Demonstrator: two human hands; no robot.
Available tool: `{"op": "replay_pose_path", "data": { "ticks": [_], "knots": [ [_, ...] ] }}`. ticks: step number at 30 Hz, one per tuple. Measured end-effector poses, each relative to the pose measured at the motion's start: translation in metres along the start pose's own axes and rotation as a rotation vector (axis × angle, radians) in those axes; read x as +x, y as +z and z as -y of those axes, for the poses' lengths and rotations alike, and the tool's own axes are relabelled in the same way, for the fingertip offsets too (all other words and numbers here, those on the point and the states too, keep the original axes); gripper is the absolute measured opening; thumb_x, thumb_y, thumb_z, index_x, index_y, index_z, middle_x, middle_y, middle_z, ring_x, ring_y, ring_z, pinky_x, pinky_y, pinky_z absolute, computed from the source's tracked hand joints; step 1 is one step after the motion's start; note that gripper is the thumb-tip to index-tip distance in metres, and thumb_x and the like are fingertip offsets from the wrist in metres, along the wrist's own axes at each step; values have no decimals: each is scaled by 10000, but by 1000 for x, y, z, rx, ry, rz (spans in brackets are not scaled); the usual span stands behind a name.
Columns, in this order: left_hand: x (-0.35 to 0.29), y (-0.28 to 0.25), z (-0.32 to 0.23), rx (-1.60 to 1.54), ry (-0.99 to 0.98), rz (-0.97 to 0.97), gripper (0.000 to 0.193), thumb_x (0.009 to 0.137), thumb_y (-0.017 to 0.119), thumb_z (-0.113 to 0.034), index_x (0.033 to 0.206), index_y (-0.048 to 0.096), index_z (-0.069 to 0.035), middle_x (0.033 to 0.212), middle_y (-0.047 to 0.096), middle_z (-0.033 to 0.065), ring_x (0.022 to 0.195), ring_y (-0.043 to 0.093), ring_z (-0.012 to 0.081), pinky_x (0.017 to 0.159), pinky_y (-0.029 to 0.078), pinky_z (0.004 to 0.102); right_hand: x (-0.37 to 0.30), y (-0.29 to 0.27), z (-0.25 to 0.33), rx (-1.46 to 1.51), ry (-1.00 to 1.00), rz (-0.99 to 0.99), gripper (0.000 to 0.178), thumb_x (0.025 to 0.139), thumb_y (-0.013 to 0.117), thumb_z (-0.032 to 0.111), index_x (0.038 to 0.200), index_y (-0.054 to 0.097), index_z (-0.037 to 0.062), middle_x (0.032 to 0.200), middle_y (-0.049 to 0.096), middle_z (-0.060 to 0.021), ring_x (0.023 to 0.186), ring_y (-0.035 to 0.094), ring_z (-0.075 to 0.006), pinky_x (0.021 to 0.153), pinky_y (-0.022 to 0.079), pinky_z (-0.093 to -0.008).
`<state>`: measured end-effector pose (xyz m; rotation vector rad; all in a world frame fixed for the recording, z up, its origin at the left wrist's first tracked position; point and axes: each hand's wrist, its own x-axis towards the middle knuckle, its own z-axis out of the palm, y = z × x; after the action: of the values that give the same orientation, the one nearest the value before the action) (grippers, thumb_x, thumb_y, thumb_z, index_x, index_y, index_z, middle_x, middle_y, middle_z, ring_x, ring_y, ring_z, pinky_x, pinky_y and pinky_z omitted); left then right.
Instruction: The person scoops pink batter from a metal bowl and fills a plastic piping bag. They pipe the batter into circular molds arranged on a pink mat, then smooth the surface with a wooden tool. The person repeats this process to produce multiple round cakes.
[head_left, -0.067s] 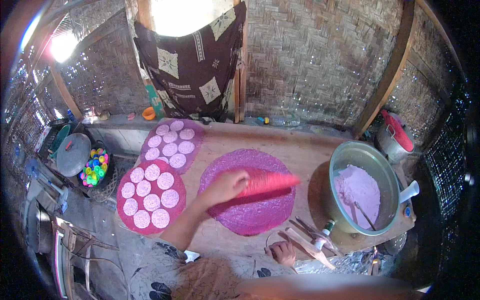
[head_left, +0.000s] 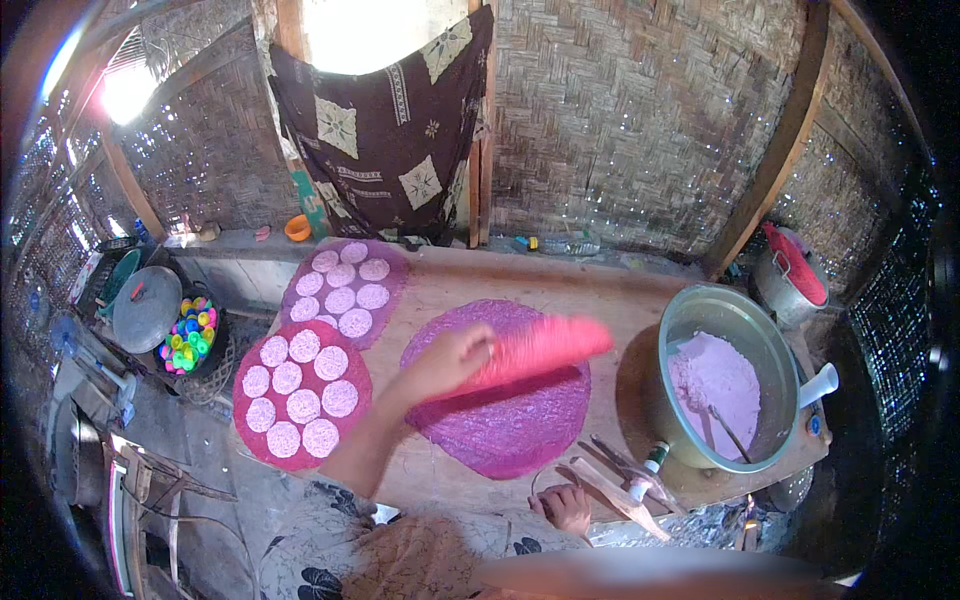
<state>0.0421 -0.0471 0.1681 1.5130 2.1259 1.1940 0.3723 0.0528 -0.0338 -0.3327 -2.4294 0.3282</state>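
Note:
My left hand [head_left: 455, 358] grips the near edge of a thin red mat [head_left: 550, 352], which is tilted and blurred by motion. The mat hangs above a round purple mat [head_left: 500, 425] lying on the wooden table [head_left: 450, 270]. My right hand [head_left: 565, 508] rests at the table's front edge, fingers loosely spread and slightly bent, with nothing visible in it. Beside it lie wooden sticks [head_left: 615, 490] and a small bottle with a green label [head_left: 648, 470]. To the left, a red mat [head_left: 360, 375] and another purple mat [head_left: 385, 330] carry several pale pink discs.
A large green-grey basin [head_left: 672, 330] of pale pink meal with a spoon [head_left: 728, 432] stands at the right, a white handle beside it. A metal pot [head_left: 795, 285] sits behind. At the left are a lid [head_left: 147, 308] and a container of colourful moulds [head_left: 188, 340]. Fire [head_left: 750, 525] glows below the table's right front.
The red mat in my left hand has swung upward and slightly right, showing more of its face. My right hand stays in place.

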Motion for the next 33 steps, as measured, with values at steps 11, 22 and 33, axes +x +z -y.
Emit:
{"op": "replay_pose_path", "data": {
  "ticks": [11,22,33],
  "knots": [
    [75,-41,124,22,-35,-641,195,964,571,-155,1080,588,1,855,666,156,799,633,246,765,491,377,9,2,3,48,-2,8,182,702,818,230,777,683,134,851,647,-28,834,606,-256,728,480,-419],
    [15,50,187,287,-173,-514,249,919,550,-99,1126,603,30,1019,644,319,962,628,460,852,486,521,7,4,1,-10,-27,0,182,725,805,256,781,659,162,817,632,9,791,598,-234,707,460,-402],
    [-22,24,215,271,-435,-520,537,819,734,-200,1257,501,5,1022,671,232,1001,641,406,881,495,477,8,3,1,-11,-16,-4,166,716,811,254,784,683,173,836,653,17,809,618,-217,710,476,-375]
  ]
}}
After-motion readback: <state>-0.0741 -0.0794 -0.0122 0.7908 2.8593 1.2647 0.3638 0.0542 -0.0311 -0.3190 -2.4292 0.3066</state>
